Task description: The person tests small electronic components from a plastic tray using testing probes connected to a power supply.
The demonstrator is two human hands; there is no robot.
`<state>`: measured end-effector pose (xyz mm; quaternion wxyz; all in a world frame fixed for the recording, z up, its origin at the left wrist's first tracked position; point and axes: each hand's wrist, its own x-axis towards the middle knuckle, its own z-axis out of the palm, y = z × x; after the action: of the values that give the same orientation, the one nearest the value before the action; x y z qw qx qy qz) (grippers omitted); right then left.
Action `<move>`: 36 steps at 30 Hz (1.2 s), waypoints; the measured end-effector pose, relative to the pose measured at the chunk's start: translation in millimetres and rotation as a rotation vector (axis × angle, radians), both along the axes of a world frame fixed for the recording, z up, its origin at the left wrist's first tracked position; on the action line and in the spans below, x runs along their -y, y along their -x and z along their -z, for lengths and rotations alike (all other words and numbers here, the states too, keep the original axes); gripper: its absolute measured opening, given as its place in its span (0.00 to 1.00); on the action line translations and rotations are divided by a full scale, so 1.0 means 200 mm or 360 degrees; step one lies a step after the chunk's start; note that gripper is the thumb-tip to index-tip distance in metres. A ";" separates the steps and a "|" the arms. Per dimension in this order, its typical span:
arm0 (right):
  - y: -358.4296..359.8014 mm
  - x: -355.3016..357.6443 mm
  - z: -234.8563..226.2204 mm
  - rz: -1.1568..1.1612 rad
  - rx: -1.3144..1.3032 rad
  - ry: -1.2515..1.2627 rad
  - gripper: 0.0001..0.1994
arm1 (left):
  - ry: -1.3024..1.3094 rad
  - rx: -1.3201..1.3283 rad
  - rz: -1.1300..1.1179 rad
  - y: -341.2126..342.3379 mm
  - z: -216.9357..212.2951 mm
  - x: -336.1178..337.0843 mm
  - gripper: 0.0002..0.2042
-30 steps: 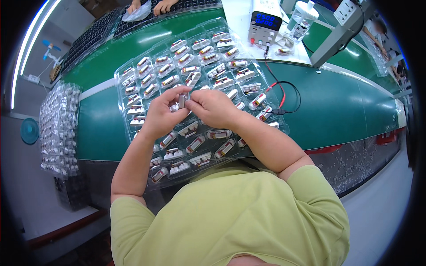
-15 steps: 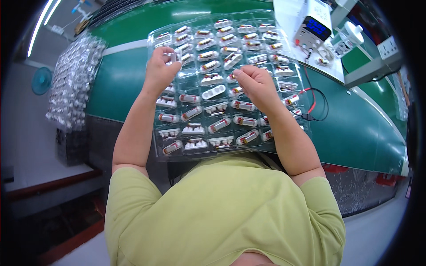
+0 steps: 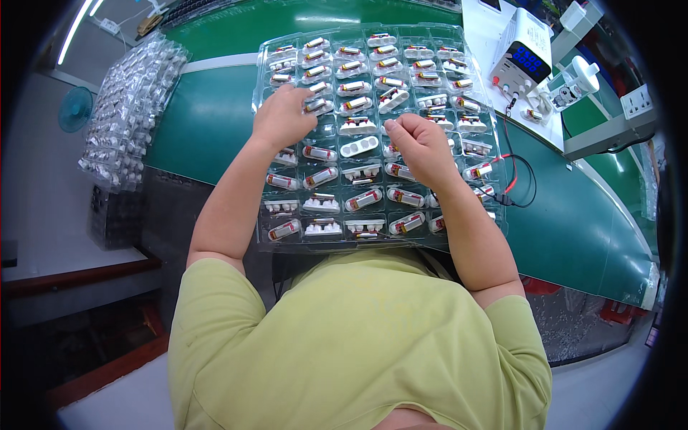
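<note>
A clear plastic tray (image 3: pixel 261 244) holds rows of small oblong white parts, many carrying a silver battery cell and red wires. Over its left side, my left hand (image 3: pixel 283 118) bends its fingers round the left end of one such white part with a battery (image 3: pixel 319 107); the fingertips are partly hidden. My right hand (image 3: pixel 424 152) is closed above the tray's middle right, thumb against forefinger. Whatever it may hold is hidden. Between the hands lies a white part (image 3: pixel 359 147) with its row of round recesses facing up.
The tray rests on a green tabletop (image 3: pixel 208 122). Stacked filled clear trays (image 3: pixel 132 107) stand at the left. At the right are a white power supply with a blue display (image 3: pixel 527 50), red and black leads (image 3: pixel 510 179), a white cup (image 3: pixel 575 79) and a socket strip (image 3: pixel 636 102).
My left hand has moved slightly nearer and set the part it held down into a tray compartment. The right hand stays closed in about the same place. The whole view has shifted slightly.
</note>
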<state>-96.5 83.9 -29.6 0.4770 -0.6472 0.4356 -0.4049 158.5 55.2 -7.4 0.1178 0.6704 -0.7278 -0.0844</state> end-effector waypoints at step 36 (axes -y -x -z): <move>-0.02 -0.13 -0.12 -0.0576 -0.0524 0.0108 0.10 | -0.0191 -0.1956 -0.0011 0.51 0.00 -0.40 0.17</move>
<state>-92.4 110.4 -5.6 0.4422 -0.7876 0.3706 -0.2164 55.9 134.8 -7.0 0.4779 0.5069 -0.5186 -0.4957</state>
